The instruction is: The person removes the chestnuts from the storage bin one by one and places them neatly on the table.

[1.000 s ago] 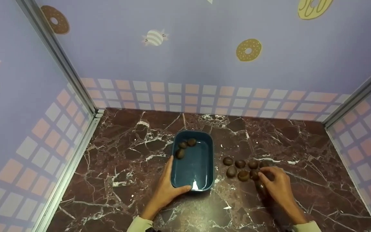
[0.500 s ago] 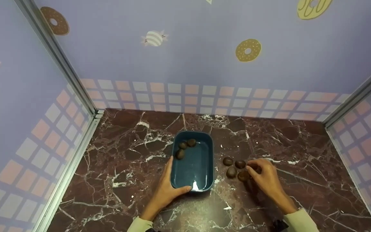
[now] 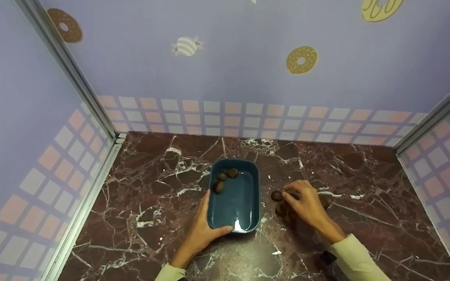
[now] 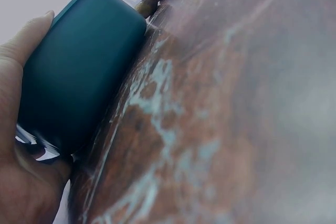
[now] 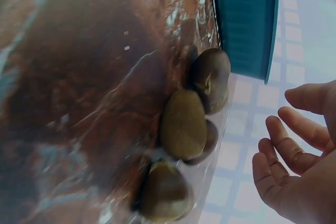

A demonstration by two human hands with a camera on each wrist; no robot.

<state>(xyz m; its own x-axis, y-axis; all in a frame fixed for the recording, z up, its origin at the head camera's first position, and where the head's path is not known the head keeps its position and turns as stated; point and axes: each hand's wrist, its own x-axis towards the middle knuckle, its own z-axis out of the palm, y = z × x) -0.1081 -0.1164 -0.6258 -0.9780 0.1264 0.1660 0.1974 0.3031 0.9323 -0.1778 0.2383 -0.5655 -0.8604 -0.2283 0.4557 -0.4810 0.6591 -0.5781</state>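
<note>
A deep blue rectangular baking dish stands on the marble surface, with 3 brown chestnuts inside at its far left corner. My left hand grips its near left corner, fingers along the left side and thumb over the near rim. Right of the dish lies a group of loose chestnuts, several of them partly hidden beneath my right hand. That hand hovers over the group with loosely bent fingers. In the right wrist view its fingers hold nothing and stay apart from the chestnuts.
Dark red marble with white veins forms the work surface. A purple back wall with a checkered band rises behind it. Side walls with metal corner strips close off left and right.
My right hand has moved left over the loose chestnuts, from the right end of the group toward its left end. The left hand and the dish have stayed in place.
</note>
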